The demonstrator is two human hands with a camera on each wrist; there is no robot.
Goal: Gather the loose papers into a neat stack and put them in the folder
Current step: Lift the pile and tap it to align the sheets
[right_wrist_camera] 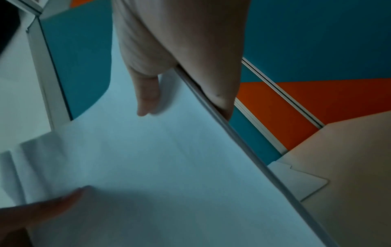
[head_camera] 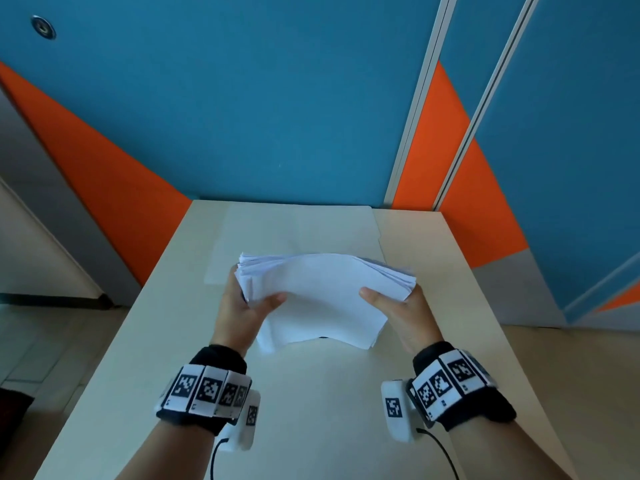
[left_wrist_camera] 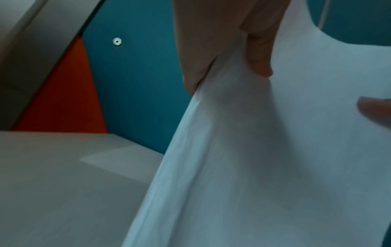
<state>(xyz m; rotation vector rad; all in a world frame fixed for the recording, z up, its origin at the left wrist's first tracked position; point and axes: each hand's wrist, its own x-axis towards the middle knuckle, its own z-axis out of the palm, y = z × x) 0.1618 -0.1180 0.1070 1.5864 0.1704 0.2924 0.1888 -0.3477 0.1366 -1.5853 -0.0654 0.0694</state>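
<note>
Papers: a thick stack of white papers (head_camera: pixel 313 296), plain with no print visible; the sheets are not yet even, the edges fan out at the far left and far right corners, and the stack bows upward in the middle.
Place of papers: held above the pale counter (head_camera: pixel 311 403), near its centre; I cannot tell if the near edge touches the surface.
Folder: a cream folder (head_camera: pixel 298 233) lies flat on the counter at 12 o'clock from the stack, partly hidden behind it; in the right wrist view its tab corner (right_wrist_camera: pixel 300 182) shows beside the stack edge.
Left hand: the left hand (head_camera: pixel 242 311) grips the stack at its 9 o'clock side, thumb lying on the top sheet, the other fingers under the stack.
Right hand: the right hand (head_camera: pixel 398 310) grips the 3 o'clock side in the same way, thumb on top, fingers (right_wrist_camera: pixel 213 80) wrapped around the edge below.
Wrists: both carry bands with black-and-white markers.
</note>
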